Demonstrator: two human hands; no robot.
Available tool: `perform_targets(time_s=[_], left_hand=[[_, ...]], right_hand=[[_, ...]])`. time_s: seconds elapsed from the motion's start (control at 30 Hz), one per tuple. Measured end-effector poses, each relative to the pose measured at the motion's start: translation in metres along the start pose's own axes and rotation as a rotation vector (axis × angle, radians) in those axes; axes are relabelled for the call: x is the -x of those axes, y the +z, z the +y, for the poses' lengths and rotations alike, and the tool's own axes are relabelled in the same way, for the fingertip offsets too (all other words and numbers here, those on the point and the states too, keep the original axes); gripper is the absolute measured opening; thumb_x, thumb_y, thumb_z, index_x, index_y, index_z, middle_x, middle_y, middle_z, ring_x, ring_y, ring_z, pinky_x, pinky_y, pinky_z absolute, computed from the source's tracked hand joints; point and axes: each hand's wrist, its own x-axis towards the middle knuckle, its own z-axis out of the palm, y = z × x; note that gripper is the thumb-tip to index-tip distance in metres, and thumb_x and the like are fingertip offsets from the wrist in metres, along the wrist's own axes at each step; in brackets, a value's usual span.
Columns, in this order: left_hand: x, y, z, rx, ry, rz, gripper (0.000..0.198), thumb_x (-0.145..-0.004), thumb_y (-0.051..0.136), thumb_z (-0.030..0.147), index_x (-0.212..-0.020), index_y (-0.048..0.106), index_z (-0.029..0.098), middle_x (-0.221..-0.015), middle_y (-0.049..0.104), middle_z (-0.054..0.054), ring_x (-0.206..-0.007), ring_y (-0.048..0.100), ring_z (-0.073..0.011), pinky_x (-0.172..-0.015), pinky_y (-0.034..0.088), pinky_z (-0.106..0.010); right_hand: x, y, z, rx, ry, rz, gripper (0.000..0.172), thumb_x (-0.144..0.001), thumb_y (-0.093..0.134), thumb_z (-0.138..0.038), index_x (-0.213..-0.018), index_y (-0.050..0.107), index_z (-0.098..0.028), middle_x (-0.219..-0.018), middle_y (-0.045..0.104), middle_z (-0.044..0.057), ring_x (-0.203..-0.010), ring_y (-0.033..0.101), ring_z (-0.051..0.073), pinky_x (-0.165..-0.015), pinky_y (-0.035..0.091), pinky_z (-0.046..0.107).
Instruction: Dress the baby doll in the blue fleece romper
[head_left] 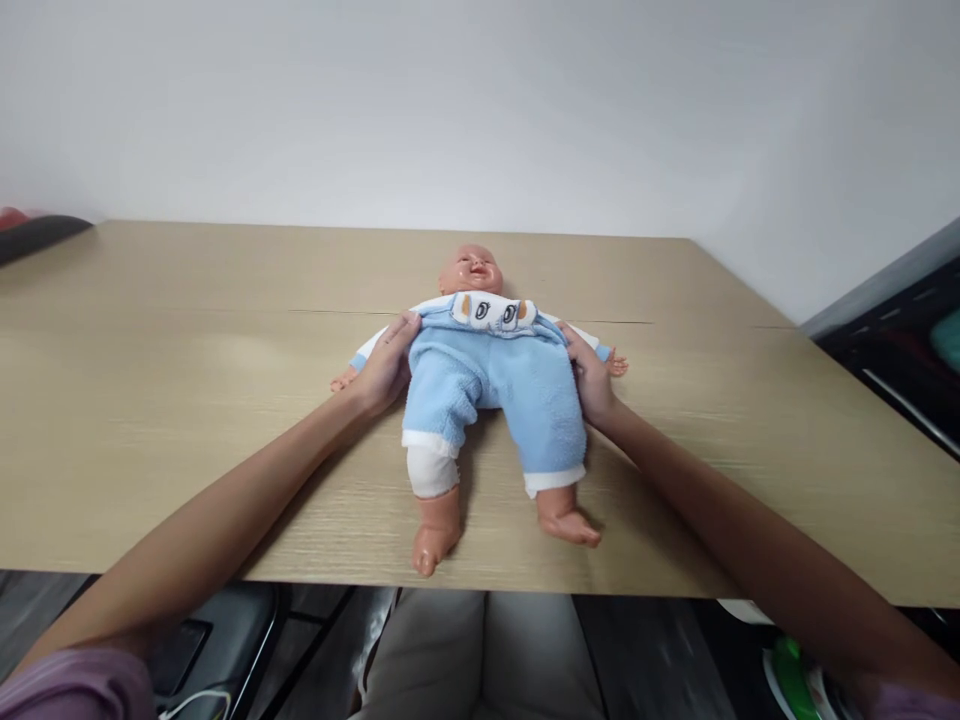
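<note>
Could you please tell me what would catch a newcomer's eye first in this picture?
A baby doll lies on its back in the middle of the wooden table, dressed in light blue trousers. The left hand and the right hand grip the trousers' waistband, one at each side of the doll.

The room is bright and evenly lit, with soft light that seems to come from overhead. The doll [491, 400] and the forearms [247, 490] throw only faint, soft-edged shadows on the table [150, 400]. A small sheen sits on the doll's forehead. The table's edges bow with lens distortion, and the bottom corners look smeared.
</note>
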Motion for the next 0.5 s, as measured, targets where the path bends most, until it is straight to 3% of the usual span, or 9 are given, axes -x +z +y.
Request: perform_targets(time_s=[0.1,0.17,0.23,0.4,0.5], left_hand=[[0.004,-0.002,0.011,-0.285,0.172,0.054,0.044,-0.093,0.083,0.062,-0.085,0.065,0.023,-0.081,0.058,0.001,-0.078,0.056,-0.0170,-0.073,0.048,-0.029],[0.005,-0.003,0.018,-0.483,0.292,0.091,0.048,-0.093,0.081,0.065,-0.083,0.063,0.021,-0.086,0.055,0.000,-0.080,0.053,-0.0159,-0.073,0.045,-0.027],[0.006,-0.004,0.020,-0.554,0.318,0.094,0.050,-0.096,0.075,0.070,-0.087,0.062,0.022,-0.088,0.055,0.000,-0.081,0.052,-0.0156,-0.072,0.044,-0.026],[-0.002,-0.005,0.008,-0.484,0.204,0.150,0.048,-0.102,0.065,0.072,-0.099,0.056,0.025,-0.072,0.048,0.005,-0.066,0.043,-0.0136,-0.058,0.035,-0.024],[-0.013,-0.005,0.000,-0.425,0.122,0.200,0.045,-0.102,0.068,0.069,-0.098,0.058,0.025,-0.071,0.050,0.005,-0.065,0.044,-0.0135,-0.058,0.036,-0.024]], right_hand=[[-0.002,-0.003,-0.019,0.208,-0.171,-0.080,0.021,-0.089,0.058,-0.047,-0.094,0.064,-0.027,-0.107,0.064,0.006,-0.114,0.060,0.031,-0.113,0.044,0.049],[-0.005,0.002,-0.031,0.339,-0.238,-0.112,0.025,-0.092,0.062,-0.049,-0.103,0.068,-0.027,-0.116,0.065,0.007,-0.121,0.058,0.032,-0.117,0.041,0.050],[-0.011,0.011,-0.039,0.445,-0.241,-0.145,0.033,-0.093,0.070,-0.055,-0.110,0.069,-0.026,-0.123,0.067,0.008,-0.126,0.059,0.033,-0.119,0.040,0.050],[-0.045,0.030,-0.028,0.310,0.056,-0.182,0.047,-0.095,0.068,-0.068,-0.113,0.067,-0.025,-0.107,0.076,0.005,-0.101,0.070,0.027,-0.097,0.055,0.043],[-0.068,0.028,-0.013,0.240,0.186,-0.187,0.049,-0.089,0.076,-0.066,-0.112,0.068,-0.024,-0.113,0.080,0.007,-0.106,0.072,0.028,-0.098,0.056,0.044]])
